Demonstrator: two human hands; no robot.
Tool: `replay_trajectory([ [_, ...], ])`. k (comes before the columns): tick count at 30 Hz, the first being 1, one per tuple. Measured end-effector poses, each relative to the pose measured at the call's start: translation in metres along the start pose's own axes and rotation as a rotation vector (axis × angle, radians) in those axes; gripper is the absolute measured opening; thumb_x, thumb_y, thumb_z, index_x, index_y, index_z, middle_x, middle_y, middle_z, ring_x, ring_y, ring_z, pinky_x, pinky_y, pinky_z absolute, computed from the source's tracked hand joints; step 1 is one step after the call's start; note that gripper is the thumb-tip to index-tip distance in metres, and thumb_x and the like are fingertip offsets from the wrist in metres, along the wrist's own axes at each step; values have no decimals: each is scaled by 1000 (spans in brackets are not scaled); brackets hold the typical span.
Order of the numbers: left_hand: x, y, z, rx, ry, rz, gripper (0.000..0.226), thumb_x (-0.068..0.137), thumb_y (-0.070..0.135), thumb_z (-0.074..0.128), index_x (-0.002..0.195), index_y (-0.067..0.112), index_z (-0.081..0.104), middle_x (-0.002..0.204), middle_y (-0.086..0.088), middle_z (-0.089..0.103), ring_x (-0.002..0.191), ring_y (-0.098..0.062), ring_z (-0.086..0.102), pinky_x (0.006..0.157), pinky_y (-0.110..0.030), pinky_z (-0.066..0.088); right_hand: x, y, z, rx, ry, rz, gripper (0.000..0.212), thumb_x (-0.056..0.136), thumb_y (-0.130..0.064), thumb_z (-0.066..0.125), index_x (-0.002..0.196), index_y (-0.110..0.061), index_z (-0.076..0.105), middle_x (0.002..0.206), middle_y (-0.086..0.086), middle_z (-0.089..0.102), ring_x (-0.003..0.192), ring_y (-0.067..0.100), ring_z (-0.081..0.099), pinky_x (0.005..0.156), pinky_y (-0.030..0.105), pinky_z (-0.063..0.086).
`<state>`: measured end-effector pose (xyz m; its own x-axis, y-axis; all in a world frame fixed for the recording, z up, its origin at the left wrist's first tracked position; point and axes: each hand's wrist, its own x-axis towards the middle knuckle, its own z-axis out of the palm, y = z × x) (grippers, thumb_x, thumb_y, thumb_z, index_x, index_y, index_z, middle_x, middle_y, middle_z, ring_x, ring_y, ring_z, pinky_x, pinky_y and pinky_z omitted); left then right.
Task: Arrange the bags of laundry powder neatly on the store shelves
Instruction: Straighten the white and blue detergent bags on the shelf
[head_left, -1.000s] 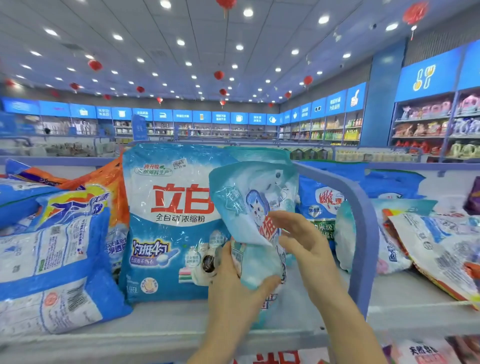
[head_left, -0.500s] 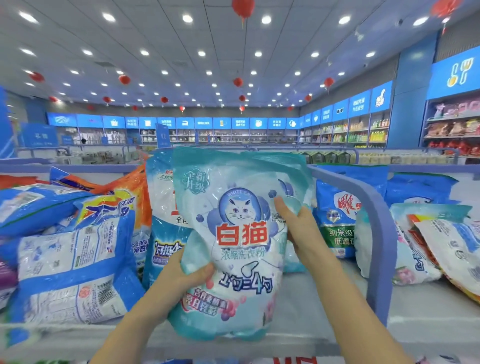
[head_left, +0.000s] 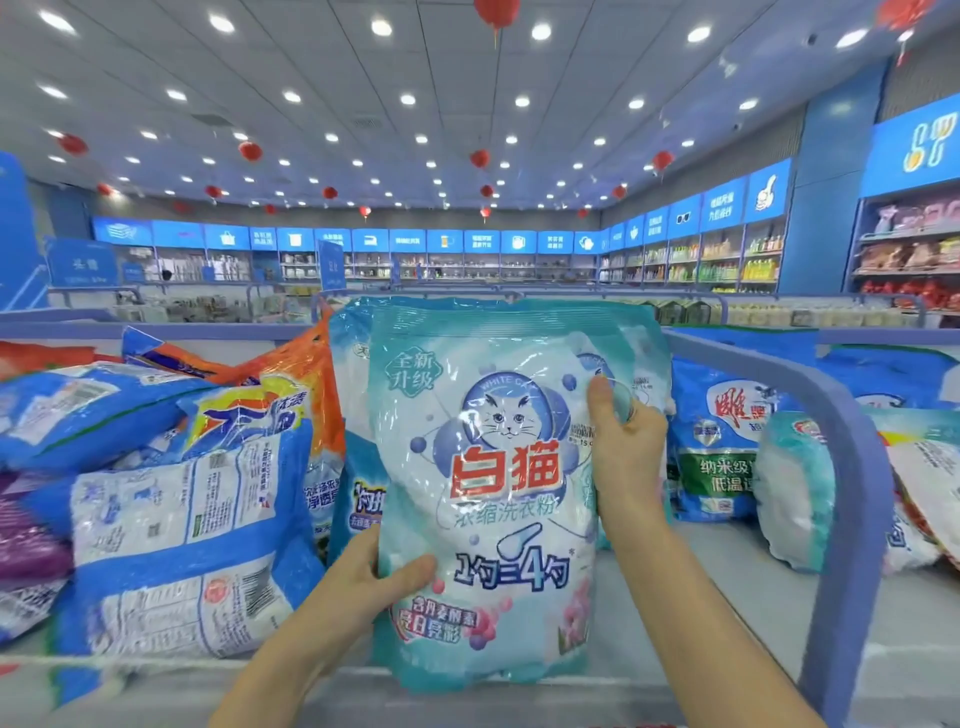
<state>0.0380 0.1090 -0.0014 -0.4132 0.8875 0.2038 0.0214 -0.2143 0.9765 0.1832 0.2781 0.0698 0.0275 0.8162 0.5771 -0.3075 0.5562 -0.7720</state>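
A pale teal laundry powder bag with a white cat logo stands upright on the grey shelf, facing me. My left hand grips its lower left edge, thumb across the front. My right hand holds its upper right edge, thumb on the front. Directly behind it stands a taller blue and white bag, mostly hidden. An orange bag leans behind that one.
Blue bags lie piled and tilted on the left. A curved blue divider rail rises on the right, with more bags beyond it. Bare shelf lies between the held bag and the rail. Store aisles fill the background.
The crumpled cat bag has been straightened and turned upright to face me. My left hand moved to its lower left edge and my right hand up to its right edge.
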Motion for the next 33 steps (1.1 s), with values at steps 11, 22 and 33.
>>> replay_trajectory([
  [11,25,28,41,15,589,422,16,81,15,69,69,16,58,67,2,61,62,-8,54,59,-13,46,-4,-5,-6,3,35,-22,43,93,-28,54,59,-12,34,57,4,29,51,7,27,47,22,24],
  [22,65,47,114,-24,341,352,8,92,11,54,90,19,54,79,6,60,67,0,60,58,-11,46,64,-22,-55,-89,47,-85,51,92,-36,53,73,11,52,65,9,45,60,17,38,57,28,33],
  [33,101,14,141,-50,450,190,26,94,23,49,120,19,48,118,-3,59,109,-23,56,98,-45,44,41,30,-84,-513,166,143,41,92,-52,40,113,-18,50,97,-6,54,91,21,52,78,35,38],
])
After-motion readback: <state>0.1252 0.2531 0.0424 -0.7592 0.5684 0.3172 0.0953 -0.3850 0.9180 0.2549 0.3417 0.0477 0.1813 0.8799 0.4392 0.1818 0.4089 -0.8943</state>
